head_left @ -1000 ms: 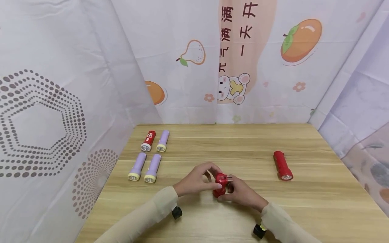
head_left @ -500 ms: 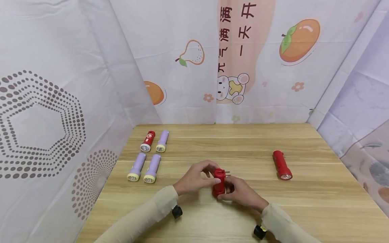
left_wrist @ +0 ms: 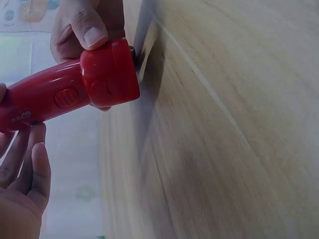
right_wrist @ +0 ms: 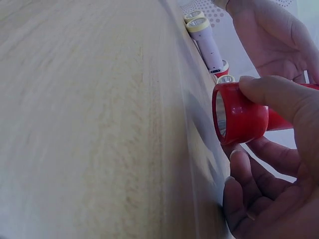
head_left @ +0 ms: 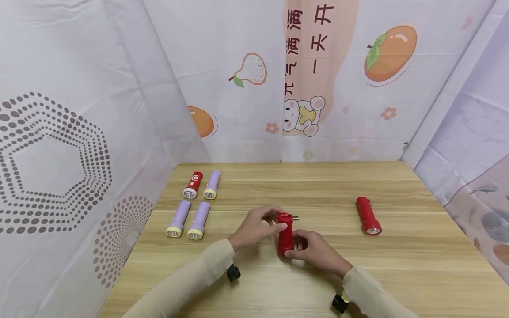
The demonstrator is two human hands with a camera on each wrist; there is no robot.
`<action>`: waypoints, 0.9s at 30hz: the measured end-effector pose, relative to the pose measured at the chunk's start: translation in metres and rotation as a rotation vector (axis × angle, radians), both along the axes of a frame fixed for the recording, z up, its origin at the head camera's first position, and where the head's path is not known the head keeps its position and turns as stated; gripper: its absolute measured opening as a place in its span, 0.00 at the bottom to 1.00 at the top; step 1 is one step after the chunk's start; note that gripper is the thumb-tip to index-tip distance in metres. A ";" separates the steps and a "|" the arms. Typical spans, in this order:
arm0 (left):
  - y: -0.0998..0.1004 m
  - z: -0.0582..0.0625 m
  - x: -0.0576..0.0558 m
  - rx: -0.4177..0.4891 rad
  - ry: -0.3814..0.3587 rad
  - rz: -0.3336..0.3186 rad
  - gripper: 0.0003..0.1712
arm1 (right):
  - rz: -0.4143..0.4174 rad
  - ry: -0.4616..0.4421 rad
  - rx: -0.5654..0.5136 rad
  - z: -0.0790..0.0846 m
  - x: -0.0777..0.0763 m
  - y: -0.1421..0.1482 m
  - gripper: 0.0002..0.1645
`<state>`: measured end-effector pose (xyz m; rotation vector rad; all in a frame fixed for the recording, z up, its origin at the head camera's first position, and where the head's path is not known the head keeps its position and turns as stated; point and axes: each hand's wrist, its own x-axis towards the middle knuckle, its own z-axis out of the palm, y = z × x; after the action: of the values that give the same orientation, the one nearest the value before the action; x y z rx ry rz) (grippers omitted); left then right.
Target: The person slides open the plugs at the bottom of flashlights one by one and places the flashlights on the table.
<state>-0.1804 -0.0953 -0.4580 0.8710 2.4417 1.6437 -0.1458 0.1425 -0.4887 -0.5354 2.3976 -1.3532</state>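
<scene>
Both hands hold a red flashlight above the front middle of the wooden table, tail up and lens down. My left hand pinches it near the tail, where two metal prongs stick out to the right. At the lens end, my right hand grips the wide head, thumb on its side in the right wrist view. A ridged slide switch and a small white logo show on the body in the left wrist view. The lens faces the tabletop, close above it.
At the left lie a red flashlight with a white rim and three purple ones with yellow rims: one beside it, two in front. Another red flashlight lies at the right. Patterned cloth hangs behind the table.
The flashlight has tipped from its tail facing me to nearly lengthwise, its tail and prongs swinging away. My left hand has moved slightly forward with it; the right hand stays at the head.
</scene>
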 end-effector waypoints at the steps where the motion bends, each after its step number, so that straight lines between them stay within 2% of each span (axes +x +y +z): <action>1: 0.000 0.000 -0.001 0.002 -0.009 0.004 0.19 | -0.005 -0.001 -0.002 0.000 0.000 0.000 0.27; 17: 0.007 -0.003 -0.007 -0.009 -0.117 0.081 0.20 | -0.035 -0.006 0.000 0.002 -0.001 0.003 0.25; 27: 0.017 -0.009 -0.015 0.025 -0.127 0.075 0.20 | -0.054 0.002 0.009 0.001 -0.001 0.008 0.23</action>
<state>-0.1955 -0.0780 -0.4670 0.6637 2.4004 1.7005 -0.1466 0.1509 -0.4874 -0.4736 2.4351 -1.3644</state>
